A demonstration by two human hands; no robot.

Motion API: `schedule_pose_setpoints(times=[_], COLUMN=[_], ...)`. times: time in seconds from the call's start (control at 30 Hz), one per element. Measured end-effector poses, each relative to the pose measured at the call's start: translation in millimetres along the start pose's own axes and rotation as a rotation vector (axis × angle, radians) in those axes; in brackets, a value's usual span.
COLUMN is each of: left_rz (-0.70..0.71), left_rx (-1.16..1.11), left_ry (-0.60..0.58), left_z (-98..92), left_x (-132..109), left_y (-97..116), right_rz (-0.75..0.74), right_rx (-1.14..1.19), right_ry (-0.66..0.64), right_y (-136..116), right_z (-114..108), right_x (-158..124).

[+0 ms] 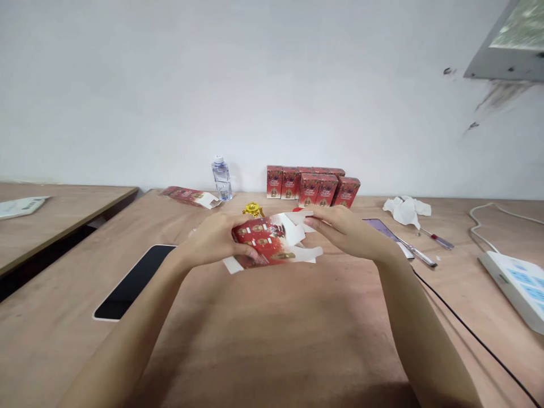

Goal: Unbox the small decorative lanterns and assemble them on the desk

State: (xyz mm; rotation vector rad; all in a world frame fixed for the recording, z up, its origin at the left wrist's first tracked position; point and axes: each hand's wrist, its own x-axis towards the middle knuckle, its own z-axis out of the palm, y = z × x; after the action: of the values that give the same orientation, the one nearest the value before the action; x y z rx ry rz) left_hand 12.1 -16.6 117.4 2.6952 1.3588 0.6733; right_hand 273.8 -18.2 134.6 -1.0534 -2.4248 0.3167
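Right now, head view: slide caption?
Left hand holds a red carton, right hand at its white flaps; red boxes behind.

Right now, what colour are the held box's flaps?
The flaps look white, best in the head view.

Two bare forearms (138,323), tapering smoothly to slim bare wrists (381,252), slender bare fingers (326,229)

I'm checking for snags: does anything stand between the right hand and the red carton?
Nothing visible: the right hand is at a white flap of the red carton, which the left hand holds.
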Motion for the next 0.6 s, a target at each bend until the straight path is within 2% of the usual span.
schedule_pose_setpoints(times=[0.07, 0.13, 0.2, 0.27, 0.3, 0.37, 0.4, 0.47, 0.53, 0.6], left_rz=[-0.111, -0.151, -0.143, -0.216, -0.226, -0.194, -0.189, -0.182, -0.165, -0.150], left_rx=[0.013, 0.086, 0.224, 0.355, 0.391, 0.427, 0.419, 0.364, 0.283, 0.254], left_ry=[0.109, 0.275, 0.508, 0.747, 0.766, 0.657, 0.567, 0.469, 0.356, 0.334], left_z=[-3.0, -6.1, -7.7, -6.6, -4.7, 1.4, 5.4, 13.7, 18.5, 15.4], left_x=[-2.7, -7.0, -12.6, -18.8, -22.3, -30.4, -35.1, -45.0, -52.6, -53.8], left_y=[-9.7, -29.0, -57.6, -91.9, -109.8, -144.9, -161.3, -189.0, -204.6, -200.9], right_rz=[0.003, 0.003, 0.011, 0.020, 0.028, 0.055, 0.074, 0.131, 0.191, 0.229], right_rx=[0.043, 0.065, 0.052, 0.018, -0.002, -0.044, -0.068, -0.123, -0.185, -0.241], right_ry=[0.024, 0.066, 0.111, 0.138, 0.140, 0.121, 0.100, 0.046, 0.001, -0.024], right_y=[-0.6, -0.2, 1.7, 6.1, 9.2, 17.1, 21.5, 30.1, 37.2, 42.0], right_z=[-1.2, -3.3, -5.3, -5.7, -5.0, -1.6, 0.8, 6.8, 12.9, 18.4], right_x=[-0.5, -2.1, -3.4, -3.3, -2.5, 0.1, 1.7, 4.9, 7.8, 10.1])
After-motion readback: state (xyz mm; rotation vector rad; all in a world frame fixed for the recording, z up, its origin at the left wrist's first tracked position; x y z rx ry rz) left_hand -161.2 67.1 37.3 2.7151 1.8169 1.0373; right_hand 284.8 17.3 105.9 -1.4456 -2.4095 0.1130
